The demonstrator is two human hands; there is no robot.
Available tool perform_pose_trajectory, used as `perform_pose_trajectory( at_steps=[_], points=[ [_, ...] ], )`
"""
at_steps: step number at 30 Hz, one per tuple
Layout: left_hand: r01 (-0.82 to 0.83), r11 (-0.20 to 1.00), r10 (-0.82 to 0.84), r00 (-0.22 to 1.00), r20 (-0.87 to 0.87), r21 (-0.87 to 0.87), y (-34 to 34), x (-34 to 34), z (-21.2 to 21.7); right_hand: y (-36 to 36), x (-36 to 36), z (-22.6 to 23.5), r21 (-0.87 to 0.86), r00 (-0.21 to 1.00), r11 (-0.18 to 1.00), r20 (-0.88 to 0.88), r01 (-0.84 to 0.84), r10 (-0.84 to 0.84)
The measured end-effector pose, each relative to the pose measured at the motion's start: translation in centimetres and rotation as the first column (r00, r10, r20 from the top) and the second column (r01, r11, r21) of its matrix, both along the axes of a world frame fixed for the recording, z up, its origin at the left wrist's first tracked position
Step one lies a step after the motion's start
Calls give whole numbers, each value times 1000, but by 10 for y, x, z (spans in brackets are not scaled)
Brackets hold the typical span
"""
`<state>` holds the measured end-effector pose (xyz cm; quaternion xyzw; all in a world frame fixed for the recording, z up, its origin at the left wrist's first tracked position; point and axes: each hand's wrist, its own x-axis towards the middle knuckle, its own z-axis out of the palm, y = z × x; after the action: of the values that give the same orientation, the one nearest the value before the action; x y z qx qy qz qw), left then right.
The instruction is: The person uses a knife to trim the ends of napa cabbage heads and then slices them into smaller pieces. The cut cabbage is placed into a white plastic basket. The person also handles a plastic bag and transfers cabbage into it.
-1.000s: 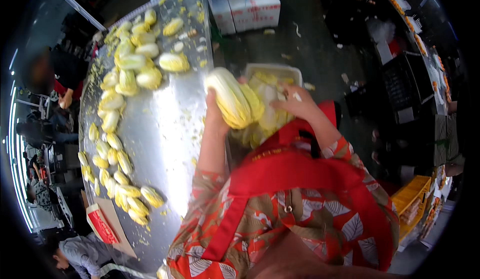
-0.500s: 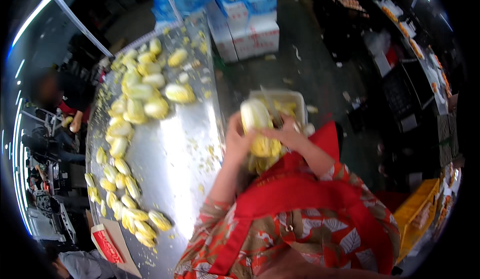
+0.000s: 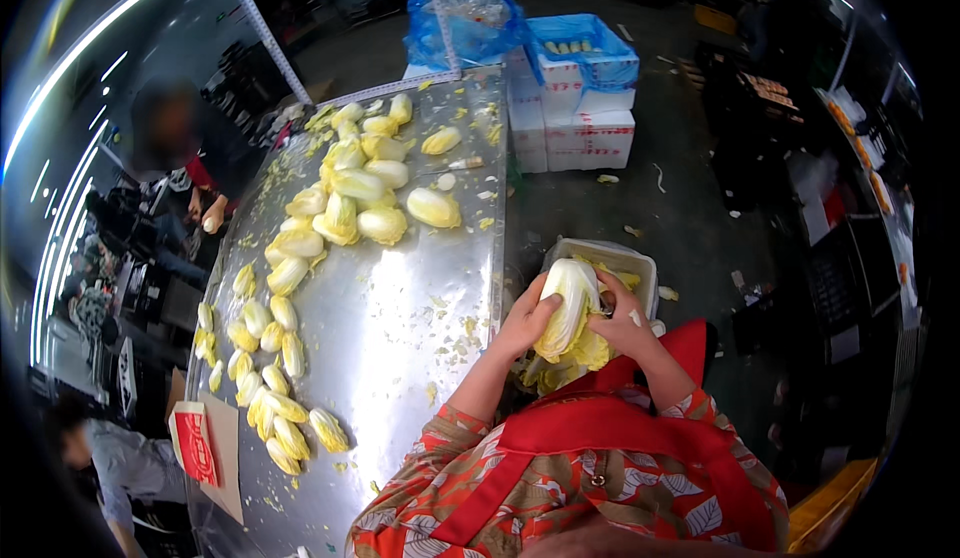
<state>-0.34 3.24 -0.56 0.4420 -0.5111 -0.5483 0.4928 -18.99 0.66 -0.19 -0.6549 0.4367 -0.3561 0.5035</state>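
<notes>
Over a pale bin [image 3: 645,258] holding yellow leaves, I have a napa cabbage [image 3: 568,293] between both hands, its white base pointing away from me. My left hand [image 3: 528,320] is closed round its left side, thumb across the front. My right hand [image 3: 625,323] grips its right side among the outer yellow leaves. A small dark bit shows between the right fingers; I cannot make out what it is. Loose yellow leaves [image 3: 560,370] lie below the cabbage, close to my red apron [image 3: 600,428].
To my left a metal table [image 3: 400,308] carries many napa cabbages [image 3: 360,186] and leaf scraps. A cardboard piece [image 3: 225,458] lies at its near-left corner. White boxes [image 3: 590,138] stand beyond the bin. Across the table a person [image 3: 185,148] holds something pale. A yellow crate [image 3: 830,508] is lower right.
My view has shifted, so the table and boxes sit further right and lower. The cabbage has tilted in my hands. A grey blade-like shape beside it earlier no longer shows.
</notes>
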Motion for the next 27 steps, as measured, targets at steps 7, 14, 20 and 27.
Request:
perform_pose_trajectory(
  at_steps=[7, 14, 20, 27],
  points=[
    [-88, 996, 88, 996, 29, -3, 5, 3, -6, 0, 8, 0, 60, 976, 996, 213, -61, 47],
    [-42, 999, 42, 999, 11, 5, -4, 0, -8, 5, 8, -13, -186, 994, 977, 48, 105, -98],
    [-49, 987, 86, 967, 241, -156, -4, -8, -4, 8, 9, -17, -189, 978, 961, 82, 204, -191],
    [32, 997, -31, 999, -13, 65, -6, -3, -6, 5, 9, -7, -84, 981, 985, 135, 149, -137]
  ],
)
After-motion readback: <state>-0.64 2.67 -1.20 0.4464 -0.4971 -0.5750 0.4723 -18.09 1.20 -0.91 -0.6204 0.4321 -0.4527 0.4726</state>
